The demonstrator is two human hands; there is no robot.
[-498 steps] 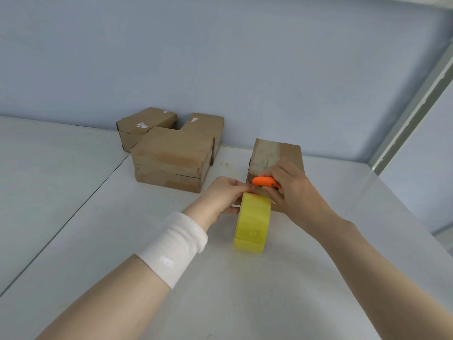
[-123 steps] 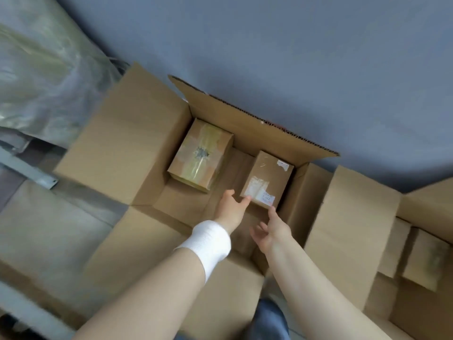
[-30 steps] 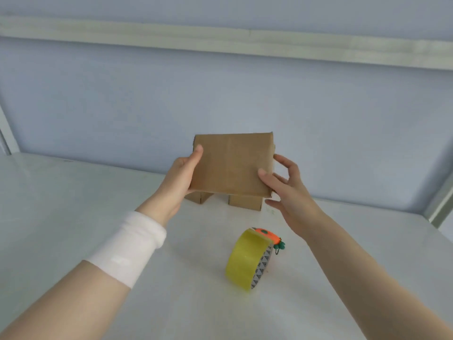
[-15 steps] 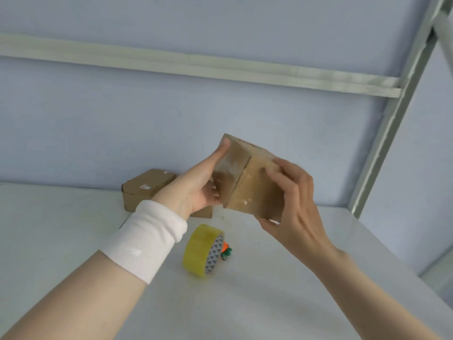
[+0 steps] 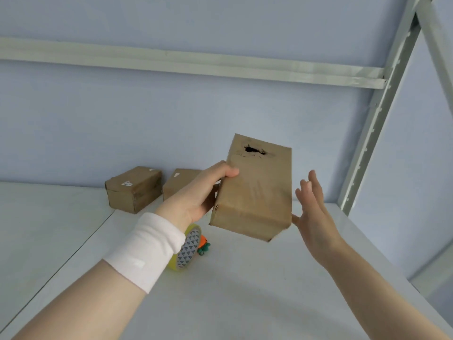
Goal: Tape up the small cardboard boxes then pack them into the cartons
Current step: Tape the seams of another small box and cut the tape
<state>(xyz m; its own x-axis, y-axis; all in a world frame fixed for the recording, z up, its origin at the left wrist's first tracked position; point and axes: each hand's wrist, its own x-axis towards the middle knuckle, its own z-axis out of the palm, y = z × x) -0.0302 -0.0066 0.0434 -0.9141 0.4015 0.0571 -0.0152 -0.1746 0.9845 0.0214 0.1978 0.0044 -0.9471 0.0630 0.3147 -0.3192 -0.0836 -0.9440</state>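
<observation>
- Grip lies with the left hand alone: its thumb presses on the near face of the small cardboard box, and its fingers go behind, out of sight.
- Just beside the box's right side, the right hand is spread with straight fingers. I cannot tell whether its thumb touches the lower corner.
- The box hangs tilted above the tabletop, with a dark torn hole near its upper edge.
- Under the left wrist stand the yellow tape roll and an orange cutter. A labelled box and a second box sit by the wall.
- Risk: held from one side only, the tilted box may slip and drop onto the roll. Pressing near the tear could widen it, and tape may bond badly there.
</observation>
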